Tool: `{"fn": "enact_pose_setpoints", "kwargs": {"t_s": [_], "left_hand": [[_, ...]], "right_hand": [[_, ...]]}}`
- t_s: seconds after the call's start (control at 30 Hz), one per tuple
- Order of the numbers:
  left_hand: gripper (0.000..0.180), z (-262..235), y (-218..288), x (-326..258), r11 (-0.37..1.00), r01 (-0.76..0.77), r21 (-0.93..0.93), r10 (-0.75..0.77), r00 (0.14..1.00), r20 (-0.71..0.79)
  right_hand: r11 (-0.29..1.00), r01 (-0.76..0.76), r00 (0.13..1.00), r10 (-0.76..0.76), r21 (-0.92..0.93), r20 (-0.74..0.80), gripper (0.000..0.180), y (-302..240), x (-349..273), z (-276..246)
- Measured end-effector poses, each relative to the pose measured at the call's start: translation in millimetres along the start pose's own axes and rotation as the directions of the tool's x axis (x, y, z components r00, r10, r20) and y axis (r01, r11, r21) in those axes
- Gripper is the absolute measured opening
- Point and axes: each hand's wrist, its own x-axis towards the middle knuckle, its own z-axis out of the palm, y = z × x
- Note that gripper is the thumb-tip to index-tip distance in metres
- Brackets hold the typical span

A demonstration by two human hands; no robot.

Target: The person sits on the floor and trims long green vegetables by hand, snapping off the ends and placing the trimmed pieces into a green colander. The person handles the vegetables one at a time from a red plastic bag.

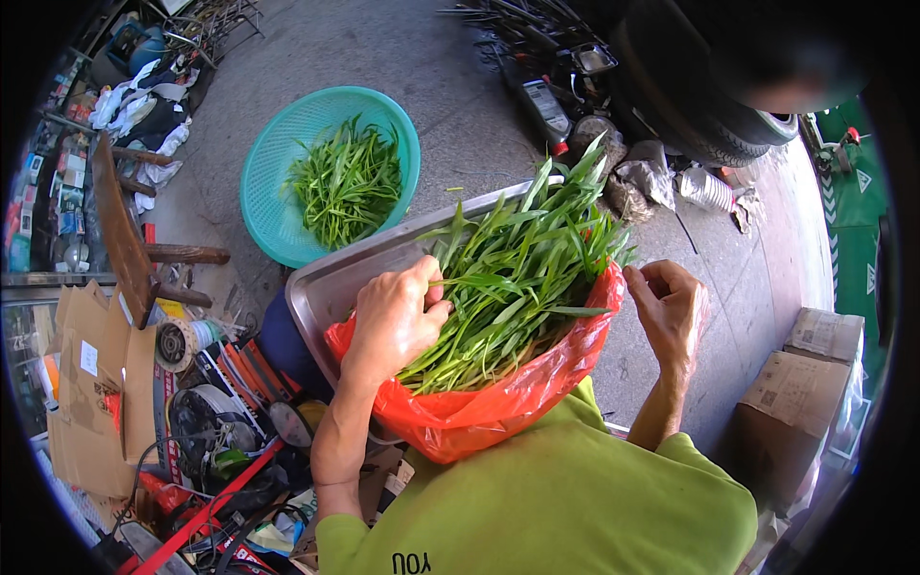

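Note:
A large heap of water spinach [517,278], with long narrow leaves and green stems, fills an opened red plastic bag [460,422] close to my body. The bag rests in a metal tray [316,287]. At the left of the heap, my left hand [393,321] is closed, thumb and forefinger pinching a leafy stem of it. My right hand [671,307] is raised just beyond the bag's right edge, fingers curled and thumb against them; whatever they may hold is too small to tell. Beyond the tray, a turquoise plastic basket [264,182] holds a smaller pile of loose greens [350,182].
A wooden stool [125,230] lies tipped at left, above flattened cardboard [86,383] and cluttered tools and cables [220,422]. Tires [680,86], a dark bottle [546,110] and scrap parts sit at far right. Cardboard boxes [791,402] stand at right on the grey floor.

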Motion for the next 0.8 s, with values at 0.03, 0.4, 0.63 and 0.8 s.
{"fn": "enact_pose_setpoints", "kwargs": {"t_s": [0.03,0.4,0.63,0.8], "left_hand": [[0.021,-0.6,-2.1,1.1,0.997,0.01,-0.082,-0.01,1.0,0.002],[0.033,-34.4,-15.4,-16.1,0.075,0.14,-0.987,-0.204,0.971,0.122],[0.023,-18.3,-12.3,-24.1,-0.095,0.025,-0.995,-0.282,0.958,0.051],[0.018,-12.2,-14.7,-28.1,-0.064,-0.046,-0.997,-0.314,0.949,-0.024]], "right_hand": [[1.0,0.014,1.0,-0.014,0.015,-0.011,0.023,-2.9,-0.8,0.8],[0.818,0.288,0.865,-0.446,0.498,0.232,0.013,-83.0,-20.2,29.2],[0.643,0.174,0.614,-0.663,0.746,0.429,0.012,-108.7,-40.2,67.7],[0.711,-0.095,0.617,-0.507,0.697,0.602,0.011,-112.8,-44.8,57.7]]}}
